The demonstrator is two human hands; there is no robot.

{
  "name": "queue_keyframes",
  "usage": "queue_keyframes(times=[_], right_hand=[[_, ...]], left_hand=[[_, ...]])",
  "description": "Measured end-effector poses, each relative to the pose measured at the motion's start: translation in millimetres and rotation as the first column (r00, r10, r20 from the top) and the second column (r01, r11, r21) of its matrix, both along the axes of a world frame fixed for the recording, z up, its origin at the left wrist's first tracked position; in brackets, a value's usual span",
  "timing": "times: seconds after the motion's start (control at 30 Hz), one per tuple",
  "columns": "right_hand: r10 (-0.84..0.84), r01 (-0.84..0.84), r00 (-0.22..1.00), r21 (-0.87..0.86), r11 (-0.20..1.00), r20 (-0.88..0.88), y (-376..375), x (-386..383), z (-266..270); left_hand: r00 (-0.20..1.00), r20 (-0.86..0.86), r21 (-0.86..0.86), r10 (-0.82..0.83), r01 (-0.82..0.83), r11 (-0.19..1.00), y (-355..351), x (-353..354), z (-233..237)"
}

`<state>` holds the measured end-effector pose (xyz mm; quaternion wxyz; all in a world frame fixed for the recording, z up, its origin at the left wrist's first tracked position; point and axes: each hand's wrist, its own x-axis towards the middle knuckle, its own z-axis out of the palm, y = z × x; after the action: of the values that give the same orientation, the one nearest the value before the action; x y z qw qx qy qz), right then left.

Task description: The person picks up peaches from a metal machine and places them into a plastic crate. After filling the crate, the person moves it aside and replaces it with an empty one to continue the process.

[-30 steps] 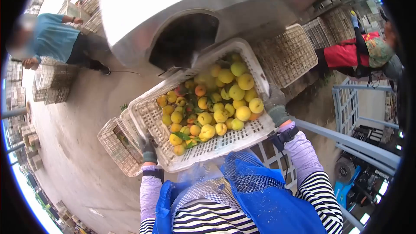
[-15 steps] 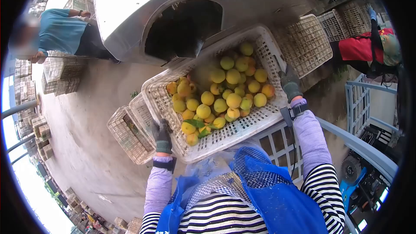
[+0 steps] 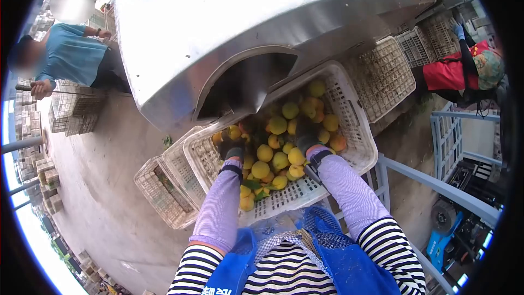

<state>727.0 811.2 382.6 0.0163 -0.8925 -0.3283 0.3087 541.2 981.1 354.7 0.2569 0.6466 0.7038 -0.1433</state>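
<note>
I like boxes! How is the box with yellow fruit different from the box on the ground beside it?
The fruit box holds yellow fruit; the ground box shows none. The left hand and right hand reach into the fruit box; nobody touches the ground box. The fruit box sits higher, against the metal machine; the ground box lies lower. Both are pale plastic boxes full of holes.
</note>
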Motion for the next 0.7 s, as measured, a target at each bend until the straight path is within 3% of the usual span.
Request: queue_keyframes(times=[0.07, 0.1, 0.13, 0.17, 0.23, 0.27, 0.33, 0.43, 0.47, 0.53, 0.57, 0.67, 0.7], right_hand=[[-0.036, 0.037, 0.997, -0.019, 0.999, 0.064, -1, -6, -9], [-0.050, 0.050, 0.998, 0.009, 0.999, 0.041, -1, -4, -3], [-0.055, 0.056, 0.998, 0.075, 0.996, -0.027, -5, 1, 6], [-0.053, 0.095, 0.975, 0.193, 0.977, -0.214, -11, 8, 28], [0.009, 0.242, 0.820, 0.361, 0.900, -0.572, -22, 21, 74], [-0.001, 0.361, 0.721, 0.374, 0.854, -0.693, -22, 16, 111], [0.028, 0.583, 0.482, 0.344, 0.736, -0.876, -24, 0, 177], [0.119, 0.573, 0.527, 0.456, 0.681, -0.841, -31, -19, 186], [0.104, 0.524, 0.631, 0.521, 0.674, -0.769, -31, -25, 189], [0.072, 0.405, 0.808, 0.640, 0.653, -0.584, -31, -35, 200], [0.055, 0.277, 0.912, 0.710, 0.648, -0.405, -32, -41, 205], [0.036, 0.048, 0.995, 0.799, 0.600, -0.088, -15, -63, 239], [0.028, 0.027, 0.998, 0.817, 0.577, -0.053, -12, -65, 234]], left_hand=[[0.994, 0.104, -0.066, -0.039, 0.046, 0.997, 7, -5, 17], [0.988, 0.067, -0.062, -0.138, 0.142, 0.988, 11, -3, 25], [0.935, 0.030, -0.178, -0.354, 0.354, 0.918, 11, 8, 28], [0.831, 0.023, -0.290, -0.556, 0.537, 0.792, 10, 21, 31], [0.846, 0.482, -0.448, -0.228, 0.462, 0.765, -3, 10, 13], [0.607, 0.697, -0.617, 0.382, 0.235, 0.751, -23, -13, -5], [0.200, 0.810, -0.580, 0.551, 0.410, 0.704, -38, 3, 115], [0.225, 0.856, -0.511, 0.465, 0.501, 0.698, -50, 2, 183], [0.201, 0.883, -0.466, 0.424, 0.489, 0.738, -51, -2, 191], [0.154, 0.932, -0.363, 0.329, 0.462, 0.809, -51, -7, 205], [0.151, 0.947, -0.321, 0.283, 0.423, 0.847, -51, -8, 214], [0.141, 0.931, -0.365, 0.336, 0.381, 0.850, -51, -15, 234], [0.136, 0.956, -0.293, 0.261, 0.364, 0.884, -49, -16, 239]])
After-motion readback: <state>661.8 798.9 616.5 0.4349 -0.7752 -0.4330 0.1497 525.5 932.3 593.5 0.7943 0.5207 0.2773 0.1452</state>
